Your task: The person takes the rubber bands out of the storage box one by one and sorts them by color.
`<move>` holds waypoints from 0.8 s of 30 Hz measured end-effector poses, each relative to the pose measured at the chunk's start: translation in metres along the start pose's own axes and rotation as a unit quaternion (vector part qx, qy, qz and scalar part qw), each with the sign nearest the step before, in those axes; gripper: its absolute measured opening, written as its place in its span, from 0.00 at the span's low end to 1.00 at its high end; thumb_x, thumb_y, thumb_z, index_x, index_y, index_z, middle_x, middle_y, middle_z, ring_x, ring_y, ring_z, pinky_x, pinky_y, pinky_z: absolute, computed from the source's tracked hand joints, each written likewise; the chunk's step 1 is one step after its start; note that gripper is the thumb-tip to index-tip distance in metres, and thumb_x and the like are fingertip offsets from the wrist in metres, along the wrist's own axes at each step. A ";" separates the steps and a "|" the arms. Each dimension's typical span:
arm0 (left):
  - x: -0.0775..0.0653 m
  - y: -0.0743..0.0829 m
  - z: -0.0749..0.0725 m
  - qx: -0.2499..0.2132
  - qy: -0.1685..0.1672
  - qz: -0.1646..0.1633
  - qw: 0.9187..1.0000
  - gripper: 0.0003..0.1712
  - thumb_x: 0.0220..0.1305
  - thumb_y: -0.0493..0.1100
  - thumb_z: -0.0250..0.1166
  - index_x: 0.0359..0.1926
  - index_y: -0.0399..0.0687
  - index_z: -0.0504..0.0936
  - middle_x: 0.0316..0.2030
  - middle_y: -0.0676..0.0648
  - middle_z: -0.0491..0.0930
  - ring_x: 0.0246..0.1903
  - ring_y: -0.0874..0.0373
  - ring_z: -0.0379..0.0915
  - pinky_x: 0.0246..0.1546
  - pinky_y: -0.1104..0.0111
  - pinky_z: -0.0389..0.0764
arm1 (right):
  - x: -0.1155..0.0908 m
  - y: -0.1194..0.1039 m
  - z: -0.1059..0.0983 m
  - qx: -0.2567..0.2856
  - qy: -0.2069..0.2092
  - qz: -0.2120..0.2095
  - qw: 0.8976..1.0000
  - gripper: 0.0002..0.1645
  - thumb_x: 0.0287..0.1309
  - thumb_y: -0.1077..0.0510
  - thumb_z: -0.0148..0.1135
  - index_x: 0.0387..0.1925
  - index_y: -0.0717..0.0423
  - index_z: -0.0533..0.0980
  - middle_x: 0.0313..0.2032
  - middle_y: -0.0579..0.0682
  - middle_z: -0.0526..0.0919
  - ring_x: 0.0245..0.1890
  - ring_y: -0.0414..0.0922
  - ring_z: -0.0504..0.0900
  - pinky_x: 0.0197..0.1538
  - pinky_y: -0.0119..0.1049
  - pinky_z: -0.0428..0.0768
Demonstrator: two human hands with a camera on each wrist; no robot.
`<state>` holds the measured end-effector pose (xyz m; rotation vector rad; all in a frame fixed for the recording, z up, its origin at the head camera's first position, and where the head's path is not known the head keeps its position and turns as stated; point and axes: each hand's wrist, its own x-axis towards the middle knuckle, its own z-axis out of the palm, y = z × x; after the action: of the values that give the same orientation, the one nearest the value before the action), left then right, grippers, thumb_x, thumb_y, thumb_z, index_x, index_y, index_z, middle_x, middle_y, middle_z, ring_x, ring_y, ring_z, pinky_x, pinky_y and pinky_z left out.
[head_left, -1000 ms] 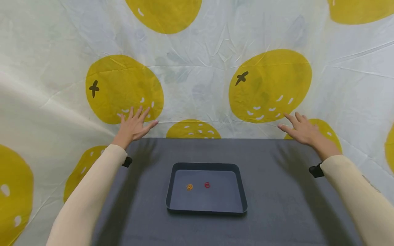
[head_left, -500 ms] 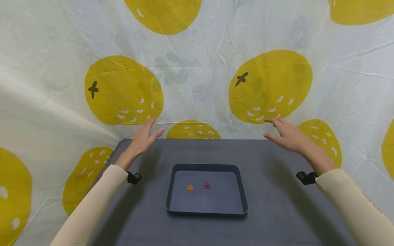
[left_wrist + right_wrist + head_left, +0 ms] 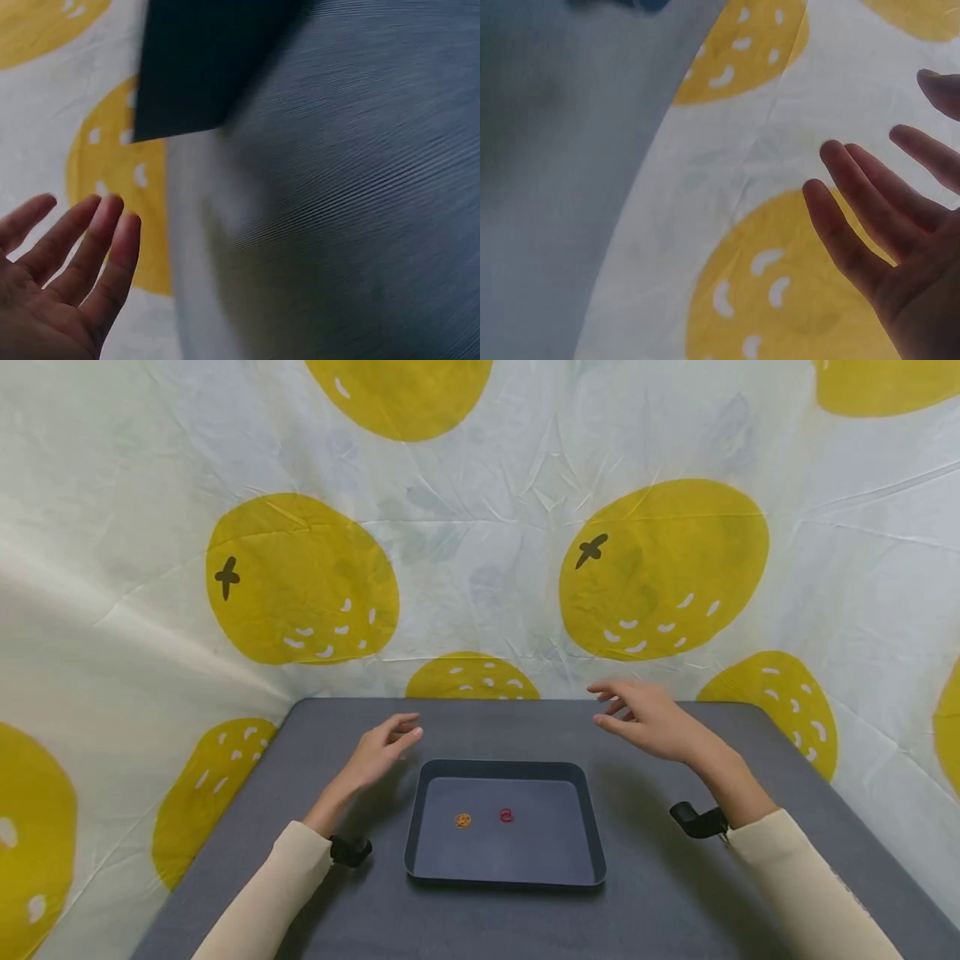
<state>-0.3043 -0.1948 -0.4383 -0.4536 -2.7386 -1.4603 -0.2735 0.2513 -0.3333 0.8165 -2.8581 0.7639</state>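
Note:
A dark grey rectangular tray (image 3: pixel 505 878) lies in the middle of the table in the head view. Inside it, to the left, is a small tangle of thin orange loops (image 3: pixel 462 821); a few thin red loops (image 3: pixel 507 816) lie to its right. They look like small elastic bands, but they are too small to be sure. My left hand (image 3: pixel 375 753) hovers by the tray's far left corner, holding nothing. Past the far right corner my right hand (image 3: pixel 648 718) is raised, its fingers loosely bent and nothing in them. Both wrist views show spread, bare fingers.
A grey cloth-covered table (image 3: pixel 517 927) surrounds the tray. Behind and beside it hangs a pale curtain (image 3: pixel 480 585) printed with large yellow fruit. Black wrist cameras (image 3: pixel 351 852) are strapped on both wrists, below cream sleeves (image 3: pixel 262 893).
Both hands have come down and inward, toward the tray, from up in front of the curtain. Their fingers have gone from spread to more relaxed. The tray and the loops stay put.

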 end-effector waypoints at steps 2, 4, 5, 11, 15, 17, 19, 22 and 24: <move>-0.004 -0.008 0.010 -0.002 0.001 -0.007 1.000 0.31 0.76 0.59 0.60 0.73 0.52 0.73 0.62 0.40 0.81 0.49 0.49 0.85 0.44 0.57 0.88 | 0.003 -0.004 0.009 0.010 -0.007 -0.003 1.000 0.27 0.72 0.53 0.63 0.68 0.56 0.73 0.60 0.61 0.82 0.53 0.56 0.86 0.54 0.54 0.86; -0.006 -0.015 0.018 -0.005 -0.001 -0.016 1.000 0.30 0.75 0.57 0.62 0.71 0.50 0.75 0.59 0.40 0.82 0.40 0.53 0.85 0.36 0.62 0.88 | 0.006 -0.008 0.018 0.018 -0.016 -0.009 1.000 0.26 0.72 0.53 0.63 0.67 0.55 0.74 0.59 0.59 0.82 0.52 0.54 0.86 0.54 0.52 0.86; -0.008 -0.017 0.022 -0.006 -0.005 -0.020 1.000 0.30 0.75 0.56 0.62 0.71 0.50 0.75 0.58 0.40 0.83 0.36 0.55 0.84 0.34 0.63 0.87 | 0.008 -0.011 0.023 0.023 -0.021 -0.010 0.999 0.25 0.72 0.53 0.64 0.66 0.55 0.75 0.59 0.57 0.83 0.52 0.53 0.86 0.54 0.52 0.86; -0.014 -0.023 0.036 -0.012 -0.050 -0.042 0.998 0.28 0.77 0.55 0.60 0.71 0.51 0.75 0.60 0.40 0.81 0.25 0.56 0.76 0.26 0.64 0.82 | 0.013 -0.027 0.047 0.057 -0.056 -0.022 0.997 0.23 0.73 0.50 0.62 0.64 0.51 0.77 0.59 0.51 0.84 0.51 0.47 0.85 0.53 0.46 0.86; -0.016 -0.024 0.038 -0.022 -0.088 -0.051 0.995 0.28 0.77 0.57 0.59 0.72 0.54 0.74 0.63 0.39 0.78 0.22 0.54 0.75 0.24 0.61 0.83 | 0.016 -0.039 0.061 0.072 -0.070 -0.031 0.994 0.22 0.73 0.48 0.62 0.63 0.52 0.78 0.57 0.50 0.85 0.49 0.45 0.86 0.53 0.44 0.86; -0.016 -0.025 0.039 -0.029 -0.101 -0.050 0.993 0.29 0.78 0.57 0.58 0.73 0.55 0.73 0.65 0.37 0.76 0.20 0.54 0.74 0.22 0.60 0.83 | 0.018 -0.044 0.068 0.078 -0.075 -0.036 0.994 0.21 0.73 0.48 0.63 0.61 0.52 0.79 0.55 0.50 0.86 0.48 0.44 0.86 0.53 0.43 0.86; -0.016 -0.027 0.039 -0.037 -0.109 -0.050 0.992 0.29 0.77 0.56 0.59 0.74 0.56 0.71 0.69 0.36 0.73 0.18 0.54 0.73 0.22 0.60 0.83 | 0.021 -0.048 0.075 0.085 -0.079 -0.043 0.992 0.21 0.72 0.48 0.63 0.60 0.52 0.80 0.54 0.49 0.86 0.48 0.44 0.86 0.52 0.41 0.86; -0.016 -0.030 0.039 -0.048 -0.116 -0.050 0.991 0.30 0.78 0.53 0.59 0.76 0.57 0.68 0.73 0.34 0.68 0.18 0.54 0.72 0.22 0.60 0.82 | 0.025 -0.054 0.084 0.098 -0.081 -0.053 0.990 0.19 0.72 0.49 0.63 0.58 0.53 0.81 0.51 0.48 0.87 0.47 0.43 0.86 0.51 0.38 0.85; -0.016 -0.031 0.039 -0.054 -0.123 -0.049 0.990 0.31 0.78 0.51 0.59 0.78 0.58 0.66 0.75 0.34 0.65 0.18 0.54 0.73 0.23 0.60 0.83 | 0.027 -0.058 0.090 0.107 -0.082 -0.056 0.989 0.19 0.72 0.49 0.63 0.57 0.52 0.82 0.49 0.46 0.88 0.46 0.42 0.86 0.50 0.37 0.85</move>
<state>-0.2918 -0.1833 -0.4873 -0.5435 -2.9151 -1.6886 -0.2609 0.1524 -0.3813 1.1063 -2.8716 1.0479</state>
